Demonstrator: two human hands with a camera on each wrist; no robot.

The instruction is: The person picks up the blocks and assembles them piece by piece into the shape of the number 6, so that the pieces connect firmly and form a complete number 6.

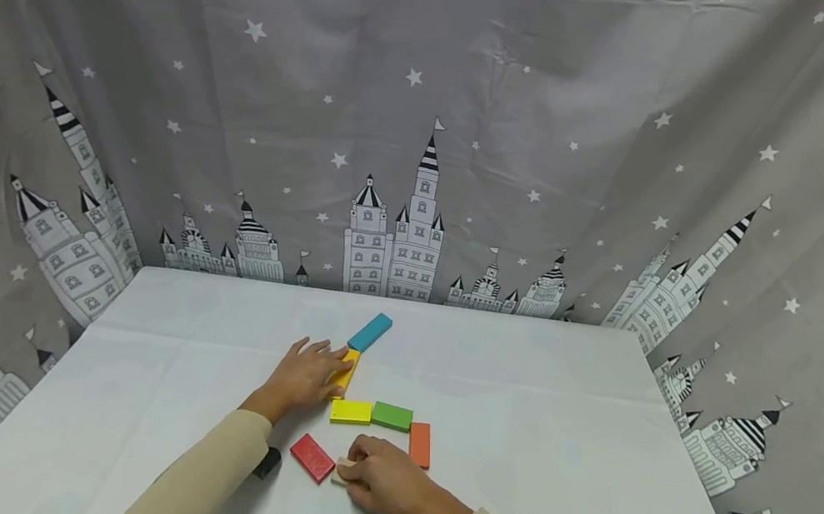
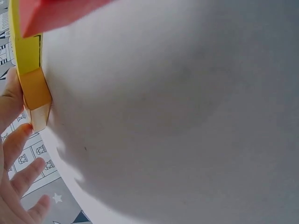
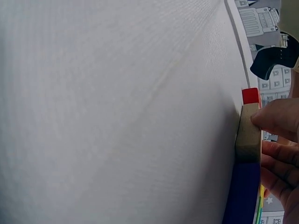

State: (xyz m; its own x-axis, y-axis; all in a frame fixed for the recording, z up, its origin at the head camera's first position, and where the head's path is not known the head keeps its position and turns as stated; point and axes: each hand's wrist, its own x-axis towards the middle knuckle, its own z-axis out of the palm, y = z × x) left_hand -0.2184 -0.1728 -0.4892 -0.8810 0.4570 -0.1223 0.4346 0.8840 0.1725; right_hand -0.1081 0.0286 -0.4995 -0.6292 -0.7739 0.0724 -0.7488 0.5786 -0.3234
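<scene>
In the head view, my left hand [image 1: 305, 376] has its thumb and index finger at an amber-yellow block [image 1: 343, 377], the other fingers spread. The left wrist view shows that block's orange side [image 2: 36, 88] between thumb and index fingertip. A blue block [image 1: 370, 332] stands off its far end, and a yellow block [image 1: 351, 412] lies by its near end. My right hand [image 1: 389, 479] pinches a plain wooden block [image 3: 248, 128] between thumb and fingers. Beside this lies a red block [image 1: 312, 458]; a purple block [image 3: 243, 191], hidden in the head view, adjoins its other end.
A green block [image 1: 392, 417] and an orange-red block [image 1: 420, 445] continue the curving line right of the yellow one. Everything lies on a white-covered table [image 1: 555, 406]. Behind it hangs a grey curtain [image 1: 500, 132] with castles and stars. A black wrist device [image 1: 268, 463] shows under the left sleeve.
</scene>
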